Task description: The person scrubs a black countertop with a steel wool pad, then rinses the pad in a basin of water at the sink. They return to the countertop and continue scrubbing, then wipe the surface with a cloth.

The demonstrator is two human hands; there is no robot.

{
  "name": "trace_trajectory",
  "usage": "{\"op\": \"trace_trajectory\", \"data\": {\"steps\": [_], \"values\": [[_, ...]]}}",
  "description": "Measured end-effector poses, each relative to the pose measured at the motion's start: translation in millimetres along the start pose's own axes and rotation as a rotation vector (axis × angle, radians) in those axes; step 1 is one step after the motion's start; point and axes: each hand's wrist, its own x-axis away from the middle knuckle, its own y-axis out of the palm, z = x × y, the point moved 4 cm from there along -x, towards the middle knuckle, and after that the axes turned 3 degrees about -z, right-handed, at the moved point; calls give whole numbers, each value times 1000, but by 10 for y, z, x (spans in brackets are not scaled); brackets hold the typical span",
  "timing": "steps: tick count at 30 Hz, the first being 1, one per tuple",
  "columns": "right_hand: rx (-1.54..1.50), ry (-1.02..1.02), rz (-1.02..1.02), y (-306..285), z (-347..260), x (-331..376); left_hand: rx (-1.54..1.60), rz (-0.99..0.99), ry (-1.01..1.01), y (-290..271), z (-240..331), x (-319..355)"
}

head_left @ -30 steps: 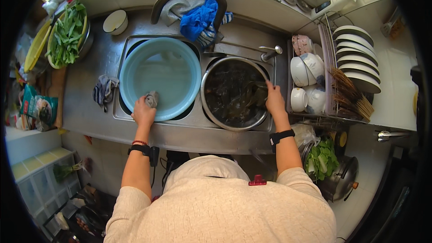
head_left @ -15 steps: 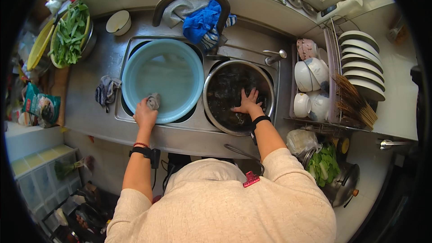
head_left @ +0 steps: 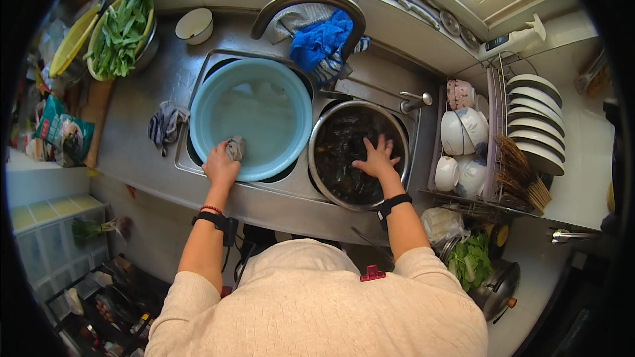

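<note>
My left hand [head_left: 221,166] is closed around a crumpled grey cloth [head_left: 234,147] at the near-left rim of a light-blue plastic basin [head_left: 303,109]. Cloudy pale water [head_left: 254,116] fills much of that basin, which sits in the left sink bowl. To the right, my right hand [head_left: 380,158] has its fingers spread over a round stainless-steel basin [head_left: 313,158] and grips nothing. Dark liquid with dark, shiny pieces [head_left: 344,139] lies inside; their kind I cannot make out. Whether my fingertips touch the contents is unclear.
A curved faucet [head_left: 360,23] arches behind the basins, near a blue cloth [head_left: 321,39]. A striped rag [head_left: 165,125] lies left of the sink. Leafy greens [head_left: 122,36] and a white bowl [head_left: 194,26] stand at the back left. A dish rack [head_left: 493,132] with bowls and plates is on the right.
The whole view has shifted, so the sink area appears farther right. My right hand's fingers now point more upward in the picture, still spread; my left hand keeps the cloth at the rim.
</note>
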Motion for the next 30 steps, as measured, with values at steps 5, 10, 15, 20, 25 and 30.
{"op": "trace_trajectory", "data": {"steps": [5, 10, 15, 20, 25, 30], "values": [[45, 155, 43, 210, -33, 198, 17, -18, -3, -54, 41, 23], [85, 270, -2, 377, -160, -70, 23, -11, -2, -33, -14, 21], [81, 378, -78, 238, -201, -214, 29, -27, -21, -47, 36, 21], [312, -141, 93, -315, -722, 153, 52, -6, -9, -15, -37, 36], [542, -404, 81, 53, -962, 136, 60, -33, -20, -30, 14, 18], [422, -328, -3, 280, -842, -169, 66, -34, -22, -37, 6, 26]]}}
